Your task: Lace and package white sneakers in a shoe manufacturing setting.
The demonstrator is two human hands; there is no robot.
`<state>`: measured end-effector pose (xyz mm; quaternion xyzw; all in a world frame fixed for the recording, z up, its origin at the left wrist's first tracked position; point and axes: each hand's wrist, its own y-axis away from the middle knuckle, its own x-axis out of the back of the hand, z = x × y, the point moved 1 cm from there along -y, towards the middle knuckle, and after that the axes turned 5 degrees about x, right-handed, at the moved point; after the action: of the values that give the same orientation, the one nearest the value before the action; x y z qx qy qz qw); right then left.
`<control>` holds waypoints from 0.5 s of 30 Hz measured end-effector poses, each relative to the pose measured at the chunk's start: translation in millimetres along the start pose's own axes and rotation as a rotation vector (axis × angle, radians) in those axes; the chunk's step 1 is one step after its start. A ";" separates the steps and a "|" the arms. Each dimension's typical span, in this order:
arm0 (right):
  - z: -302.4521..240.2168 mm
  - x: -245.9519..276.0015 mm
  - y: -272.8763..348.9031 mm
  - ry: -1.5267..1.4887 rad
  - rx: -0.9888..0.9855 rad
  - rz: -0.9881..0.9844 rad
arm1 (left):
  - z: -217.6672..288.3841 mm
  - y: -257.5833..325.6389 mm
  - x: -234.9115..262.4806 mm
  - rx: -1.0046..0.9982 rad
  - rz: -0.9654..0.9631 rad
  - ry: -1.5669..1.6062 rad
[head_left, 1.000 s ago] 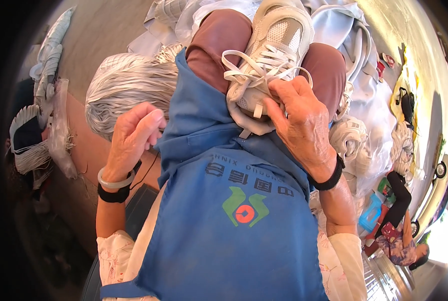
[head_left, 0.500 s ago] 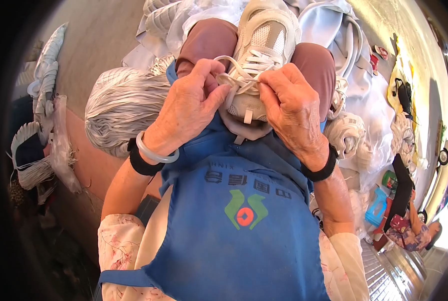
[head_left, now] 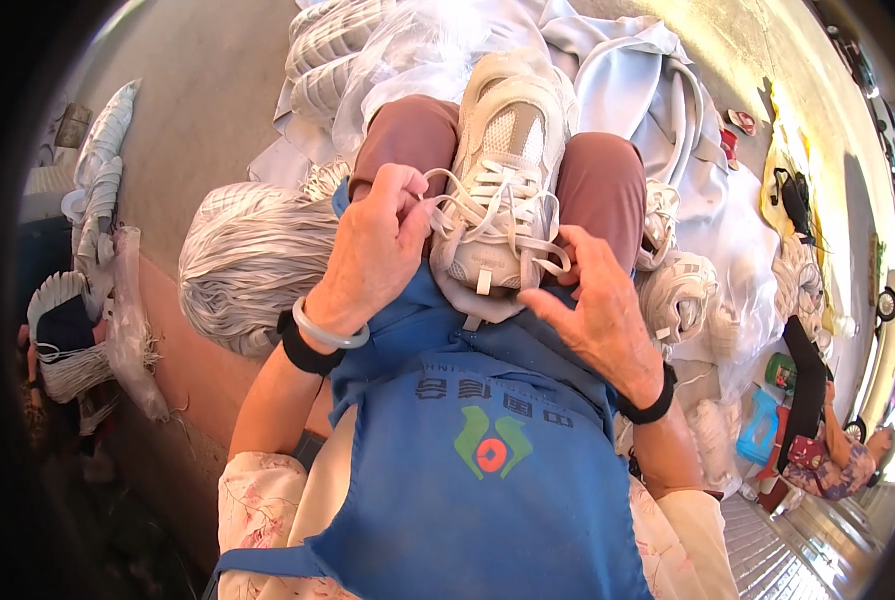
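Note:
A beige and white sneaker (head_left: 512, 130) rests between my knees, toe pointing away from me. Its flat cream shoelace (head_left: 494, 190) crosses the tongue in several rows, with loose loops hanging at both sides of the opening. Left of the shoe, my left hand (head_left: 379, 245) is closed, pinching a loop of the lace between thumb and fingertips. My right hand (head_left: 602, 315) is open beside the heel end, thumb and fingers apart. A lace loop lies close to its fingertips, and the hand appears to hold nothing.
A thick bundle of pale laces (head_left: 252, 265) lies by my left knee. More sneakers (head_left: 675, 295) and plastic sheeting (head_left: 742, 260) lie on the right. Grey cloth (head_left: 627, 85) spreads beyond my knees. A blue apron (head_left: 487, 520) covers my lap. Another person (head_left: 837, 455) is at far right.
My right hand has let go of the lace and opened, moving down from the shoe. My left hand still pinches its loop, slightly farther left. The whole view has shifted a little.

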<state>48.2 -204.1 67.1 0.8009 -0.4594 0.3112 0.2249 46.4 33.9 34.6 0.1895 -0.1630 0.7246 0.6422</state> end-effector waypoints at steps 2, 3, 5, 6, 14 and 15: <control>2.0 -6.4 5.3 0.053 0.023 0.030 | 19.1 11.2 3.0 -0.034 0.031 0.056; 0.4 -7.8 5.3 0.040 0.033 0.046 | 29.2 20.4 6.5 -0.037 -0.122 0.023; 0.0 -12.0 1.8 -0.003 0.025 0.042 | 38.6 39.6 3.3 -0.159 -0.282 -0.032; 1.3 -16.5 0.2 -0.004 0.039 0.052 | 37.6 48.7 -6.0 -0.278 -0.285 -0.054; -2.0 -15.8 -8.2 -0.059 0.097 0.182 | 33.7 64.9 -47.7 -0.404 -0.347 -0.380; -1.3 -13.0 -11.1 -0.014 0.136 0.211 | 32.8 58.8 -52.8 -0.416 -0.340 -0.392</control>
<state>52.5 -190.1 58.1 0.7637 -0.5205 0.3581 0.1327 -4.4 -34.9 38.2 0.2146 -0.3940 0.5080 0.7353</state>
